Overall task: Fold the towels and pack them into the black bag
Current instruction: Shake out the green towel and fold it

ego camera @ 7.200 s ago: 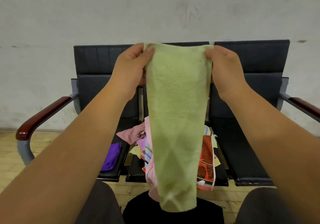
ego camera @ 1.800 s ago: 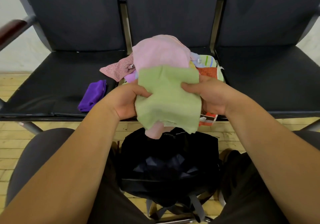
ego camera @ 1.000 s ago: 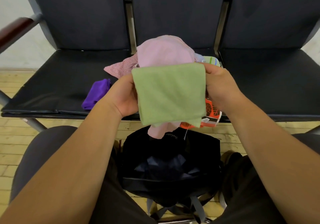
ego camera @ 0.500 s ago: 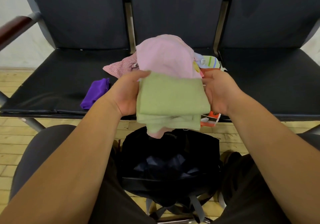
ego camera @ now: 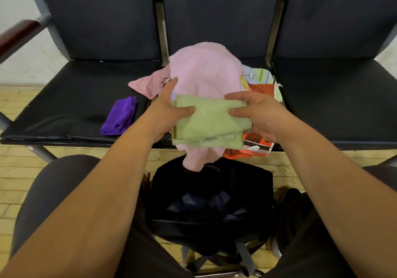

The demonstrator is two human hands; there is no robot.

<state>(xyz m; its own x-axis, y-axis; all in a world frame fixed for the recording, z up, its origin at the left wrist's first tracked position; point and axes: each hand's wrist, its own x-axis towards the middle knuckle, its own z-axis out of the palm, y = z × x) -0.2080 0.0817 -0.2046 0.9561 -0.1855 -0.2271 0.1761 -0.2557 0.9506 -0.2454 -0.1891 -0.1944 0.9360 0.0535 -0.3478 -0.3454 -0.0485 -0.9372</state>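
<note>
A green towel is folded into a small thick rectangle and held flat above the front edge of the middle seat. My left hand grips its left side with the thumb on top. My right hand grips its right side the same way. Behind and under it lies a heap of unfolded towels, with a pink towel on top. The black bag stands open on the floor between my knees, directly below the green towel.
A folded purple towel lies on the left seat. A patterned pink cloth and an orange-red printed cloth stick out of the heap. The right seat is bare. A wooden armrest juts out at far left.
The green towel went from hanging full length to a compact folded rectangle. In the last half second both hands tipped it flatter and lowered it slightly, thumbs now pressing its top.
</note>
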